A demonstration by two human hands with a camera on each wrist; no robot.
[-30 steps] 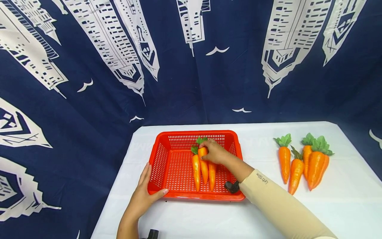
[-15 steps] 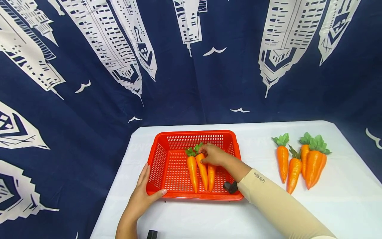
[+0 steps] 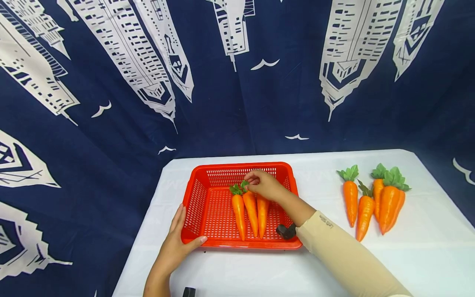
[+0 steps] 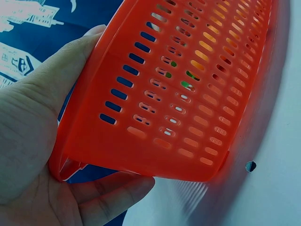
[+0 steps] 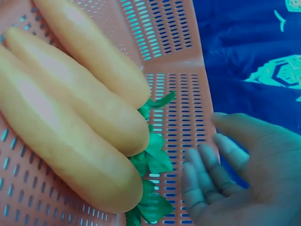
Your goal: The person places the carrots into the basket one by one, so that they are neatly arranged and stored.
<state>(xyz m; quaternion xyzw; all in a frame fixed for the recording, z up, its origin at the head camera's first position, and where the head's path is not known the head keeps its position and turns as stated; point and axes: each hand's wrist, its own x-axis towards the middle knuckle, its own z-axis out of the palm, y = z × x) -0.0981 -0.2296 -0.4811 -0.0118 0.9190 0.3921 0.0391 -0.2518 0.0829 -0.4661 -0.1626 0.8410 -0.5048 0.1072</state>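
A red plastic basket (image 3: 208, 222) with slotted walls stands on the white table. My left hand (image 3: 177, 243) holds its near left corner, thumb over the front rim; in the left wrist view the fingers (image 4: 110, 193) lie under the lip. Inside, to the right of the middle, three orange carrots lie side by side with green tops towards the back: a left carrot (image 3: 239, 216), a middle carrot (image 3: 250, 210) and a right carrot (image 3: 262, 216). Near the leafy ends is my right hand (image 3: 264, 184). In the right wrist view its loosely bent fingers (image 5: 207, 172) hold nothing.
On the table to the right lie several more carrots (image 3: 365, 216), some overlapping. Behind the table hangs a navy cloth (image 3: 237, 111) with white building prints. Black devices sit at both wrists, the right one (image 3: 285, 232) over the basket's near right part.
My right hand has lowered the middle carrot beside the others, let it go and drawn back slightly. The left carrot has shifted a little left at its top. My left hand stays at the corner.
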